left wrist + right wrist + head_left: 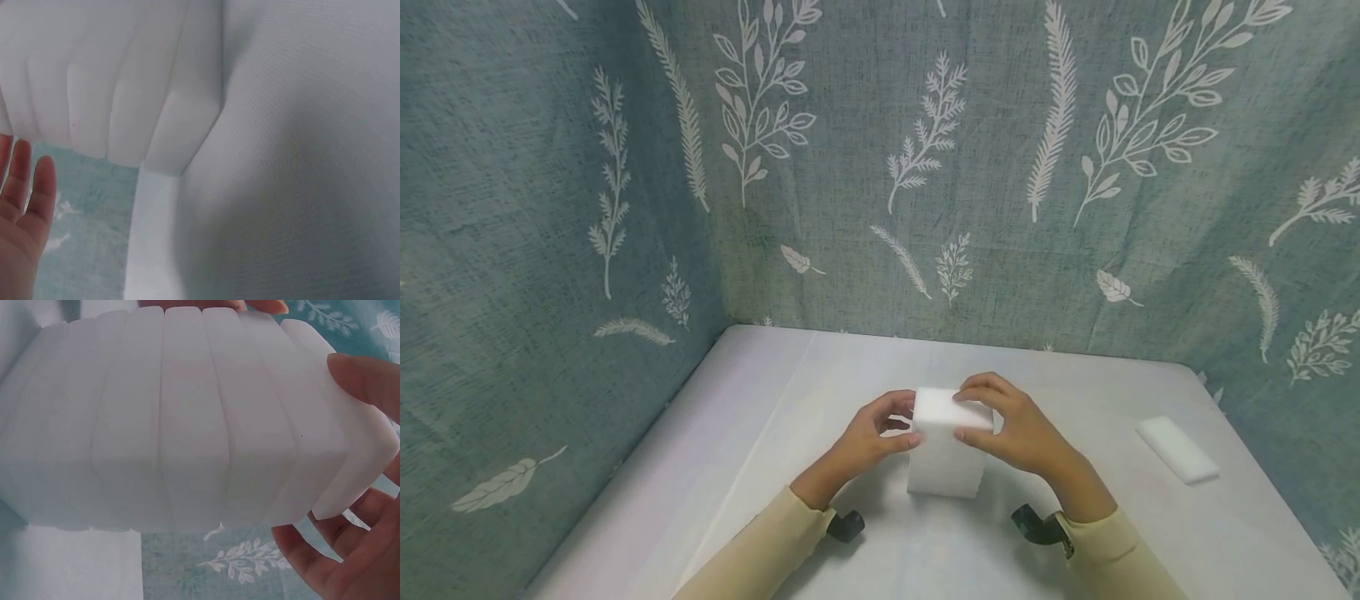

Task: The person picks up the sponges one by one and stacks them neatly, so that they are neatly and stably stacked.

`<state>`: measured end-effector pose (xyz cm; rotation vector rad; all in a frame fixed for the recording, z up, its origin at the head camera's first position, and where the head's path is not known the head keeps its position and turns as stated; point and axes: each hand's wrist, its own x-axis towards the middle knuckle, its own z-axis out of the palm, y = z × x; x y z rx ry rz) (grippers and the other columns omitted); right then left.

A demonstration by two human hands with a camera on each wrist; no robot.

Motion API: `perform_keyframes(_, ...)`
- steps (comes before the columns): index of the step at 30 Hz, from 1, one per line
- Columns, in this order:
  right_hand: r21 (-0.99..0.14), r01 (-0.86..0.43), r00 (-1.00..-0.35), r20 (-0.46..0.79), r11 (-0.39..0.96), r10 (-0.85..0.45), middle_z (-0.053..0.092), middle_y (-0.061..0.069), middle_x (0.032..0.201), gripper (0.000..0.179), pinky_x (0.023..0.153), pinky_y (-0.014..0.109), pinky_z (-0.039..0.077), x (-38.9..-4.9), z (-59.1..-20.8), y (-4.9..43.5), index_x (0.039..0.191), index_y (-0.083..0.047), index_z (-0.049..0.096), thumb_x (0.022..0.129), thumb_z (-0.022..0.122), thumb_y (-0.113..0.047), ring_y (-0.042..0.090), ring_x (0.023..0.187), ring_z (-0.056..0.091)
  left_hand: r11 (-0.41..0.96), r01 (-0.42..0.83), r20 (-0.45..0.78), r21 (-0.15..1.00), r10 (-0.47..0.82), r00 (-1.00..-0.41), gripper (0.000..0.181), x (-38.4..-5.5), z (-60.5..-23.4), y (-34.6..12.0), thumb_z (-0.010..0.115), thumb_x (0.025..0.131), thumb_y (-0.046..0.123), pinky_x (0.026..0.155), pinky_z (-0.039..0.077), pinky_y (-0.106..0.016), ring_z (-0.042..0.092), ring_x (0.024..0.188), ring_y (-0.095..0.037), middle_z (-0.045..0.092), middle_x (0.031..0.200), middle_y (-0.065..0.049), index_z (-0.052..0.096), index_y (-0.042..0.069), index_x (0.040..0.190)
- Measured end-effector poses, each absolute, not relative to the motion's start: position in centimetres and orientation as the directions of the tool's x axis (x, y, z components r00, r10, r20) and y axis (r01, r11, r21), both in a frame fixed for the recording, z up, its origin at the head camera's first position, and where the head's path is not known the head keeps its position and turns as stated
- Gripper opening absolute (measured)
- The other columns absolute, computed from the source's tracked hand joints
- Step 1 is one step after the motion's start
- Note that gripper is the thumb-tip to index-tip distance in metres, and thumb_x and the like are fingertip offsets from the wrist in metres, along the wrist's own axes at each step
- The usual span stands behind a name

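A tall stack of white sponge blocks [946,462] stands on the white table, with the seams between its several layers plain in the right wrist view. My right hand [1018,425] grips the top sponge [365,453], thumb on the near side and fingers on the far side. That top sponge sits slightly out of line with those below. At the stack's upper left, my left hand [868,429] holds the stack, thumb against the near face and fingers curved round behind. Left fingers [44,187] show beside the stack's edge in the left wrist view; their tips are partly hidden.
A single white sponge [1177,450] lies flat on the table [775,417] to the right. Green-blue cloth [850,167] with white leaf prints hangs behind and along the sides. Dark wrist-worn devices [847,527] sit near both sleeves.
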<state>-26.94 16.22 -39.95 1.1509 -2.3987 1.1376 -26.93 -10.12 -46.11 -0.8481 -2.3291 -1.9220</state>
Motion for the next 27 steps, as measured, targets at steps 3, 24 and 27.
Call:
perform_keyframes(3,-0.533,-0.756,-0.647,0.519,0.381,-0.558,0.055,-0.006,0.123,0.038,0.084,0.038,0.053,-26.98,-40.02,16.20,0.115,-0.017,0.067,0.081,0.081,-0.026,0.016,0.111,0.053,0.111,0.397,0.326,0.911,0.395,-0.859,0.058,-26.93,-46.05,-10.08,0.077,0.085,0.028,0.097,0.044,-0.054,0.056,0.110,-0.022,0.061,0.120,-0.004,0.052,0.015,0.136)
perform_keyframes(24,-0.527,-0.760,-0.638,0.494,0.380,-0.591,0.053,-0.006,0.126,0.043,0.086,0.040,0.052,-26.93,-40.13,16.17,0.120,-0.020,0.064,0.082,0.080,-0.030,0.016,0.114,0.051,0.118,0.381,0.308,0.917,0.400,-0.864,0.055,-26.92,-46.22,-10.00,0.077,0.085,0.024,0.096,0.047,-0.046,0.057,0.110,-0.020,0.062,0.117,-0.003,0.054,0.014,0.134)
perform_keyframes(27,-0.530,-0.754,-0.644,0.485,0.388,-0.591,0.053,-0.006,0.127,0.044,0.088,0.042,0.052,-27.00,-40.10,16.16,0.121,-0.020,0.063,0.082,0.080,-0.028,0.017,0.116,0.051,0.126,0.379,0.304,0.917,0.395,-0.867,0.055,-27.00,-46.27,-9.99,0.077,0.085,0.024,0.096,0.047,-0.044,0.057,0.110,-0.020,0.062,0.117,-0.002,0.053,0.014,0.134)
